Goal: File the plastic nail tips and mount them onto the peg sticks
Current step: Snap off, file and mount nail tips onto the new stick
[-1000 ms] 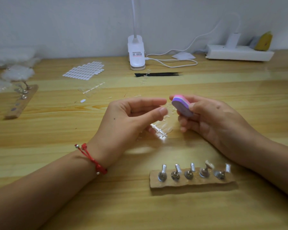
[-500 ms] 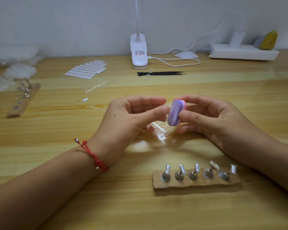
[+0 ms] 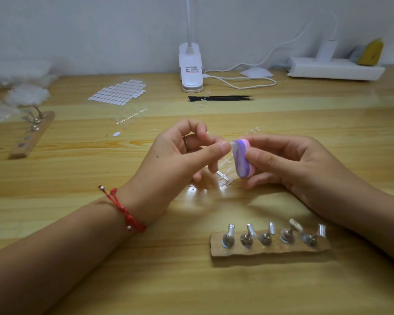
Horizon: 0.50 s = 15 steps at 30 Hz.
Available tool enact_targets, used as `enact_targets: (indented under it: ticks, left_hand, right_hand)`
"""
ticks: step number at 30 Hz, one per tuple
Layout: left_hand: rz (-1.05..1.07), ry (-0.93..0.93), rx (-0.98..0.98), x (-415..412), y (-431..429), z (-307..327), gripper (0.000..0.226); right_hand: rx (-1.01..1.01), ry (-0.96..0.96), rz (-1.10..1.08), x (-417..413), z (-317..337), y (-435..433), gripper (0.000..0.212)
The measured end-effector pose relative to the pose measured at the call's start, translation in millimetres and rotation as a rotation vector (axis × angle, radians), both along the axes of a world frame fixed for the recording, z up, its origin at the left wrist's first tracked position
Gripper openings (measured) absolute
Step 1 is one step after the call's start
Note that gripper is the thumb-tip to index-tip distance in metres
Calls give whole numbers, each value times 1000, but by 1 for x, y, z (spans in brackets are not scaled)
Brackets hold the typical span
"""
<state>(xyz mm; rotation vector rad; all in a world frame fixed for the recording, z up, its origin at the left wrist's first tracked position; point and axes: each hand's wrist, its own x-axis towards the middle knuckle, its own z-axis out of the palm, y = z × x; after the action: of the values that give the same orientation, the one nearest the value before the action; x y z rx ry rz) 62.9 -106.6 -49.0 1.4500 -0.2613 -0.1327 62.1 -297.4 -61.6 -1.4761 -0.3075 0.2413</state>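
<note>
Tip: a clear tip (image 3: 232, 144), faint, sits at the ends of the left thumb and forefinger and touches the top edge of the file (image 3: 241, 160).
Left hand (image 3: 175, 155): thumb and forefinger pinch the tip; the other fingers are curled beneath.
Right hand (image 3: 293, 162): thumb in front and fingers behind grip the one file, which stands on end.
Under the hands: a clear sprue (image 3: 224, 177) of more tips lies on the table (image 3: 191, 280), partly hidden by the fingers; how many tips it carries is unclear.
Near strip (image 3: 268, 252): five pegs (image 3: 228, 239) in a row, just before the right wrist.
Far strip (image 3: 32, 137): well off to the left, with a few pegs; the number is unclear.
Behind: one sticker sheet (image 3: 118, 93), one lamp (image 3: 190, 67), one pair of tweezers (image 3: 221, 98), one power strip (image 3: 334, 68).
Wrist: a red cord (image 3: 123, 210) on the left.
</note>
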Motion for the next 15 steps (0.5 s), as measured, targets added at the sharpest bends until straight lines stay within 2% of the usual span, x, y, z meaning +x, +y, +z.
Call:
enact_targets:
  ticks: [7,15]
  left_hand:
    - [8,14,25,-1,-1,1,36]
    - [48,9,37,-5,-6,5,31]
  right_hand:
    - [-41,-22,-9,0,-1,0,33]
    - [18,-1,-61,2,-1,1,15]
